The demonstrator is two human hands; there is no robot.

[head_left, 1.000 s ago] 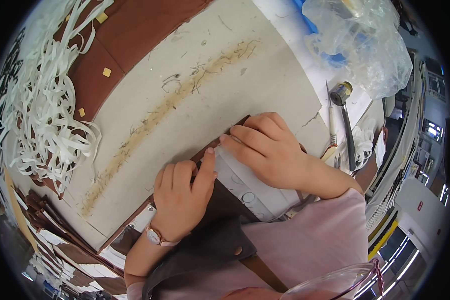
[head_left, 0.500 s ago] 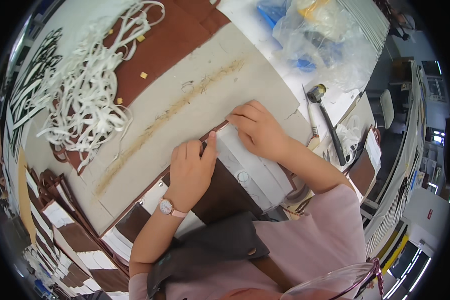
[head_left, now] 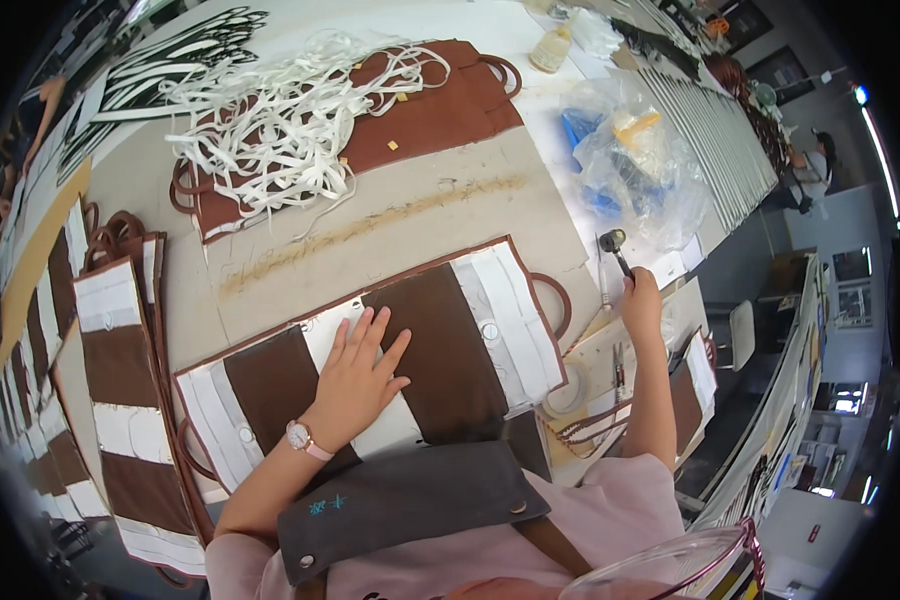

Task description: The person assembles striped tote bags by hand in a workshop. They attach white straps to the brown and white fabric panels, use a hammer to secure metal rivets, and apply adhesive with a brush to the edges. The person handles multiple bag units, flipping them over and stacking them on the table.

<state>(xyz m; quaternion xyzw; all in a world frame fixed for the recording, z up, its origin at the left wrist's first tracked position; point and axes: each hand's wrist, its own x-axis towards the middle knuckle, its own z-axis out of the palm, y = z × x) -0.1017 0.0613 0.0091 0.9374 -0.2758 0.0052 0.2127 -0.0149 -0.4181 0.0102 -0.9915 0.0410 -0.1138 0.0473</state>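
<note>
In front of me a bag panel (head_left: 435, 350) lies flat, with dark brown and white bands, reddish-brown edging and a loop handle at each end. My left hand (head_left: 355, 365) rests on its middle white band, palm down with fingers spread. Round discs (head_left: 489, 330) show on the white end bands. Off to the right, my right hand (head_left: 643, 292) is wrapped round the black handle of a hammer (head_left: 613, 241), its head pointing away from me. Beside the hammer lies a thin tool (head_left: 603, 272), partly visible.
Tangled white straps (head_left: 270, 140) lie over a reddish-brown bag piece (head_left: 420, 112) at the back. Clear plastic bags (head_left: 660, 165) and a small bottle (head_left: 550, 48) stand far right. Banded bag panels (head_left: 135, 365) are stacked at left. A tape roll (head_left: 568, 398) sits near the right edge.
My right hand has left the panel's far edge, moved right and taken hold of the hammer. My left hand has moved from that edge to lie flat on the panel. The view has shifted.
</note>
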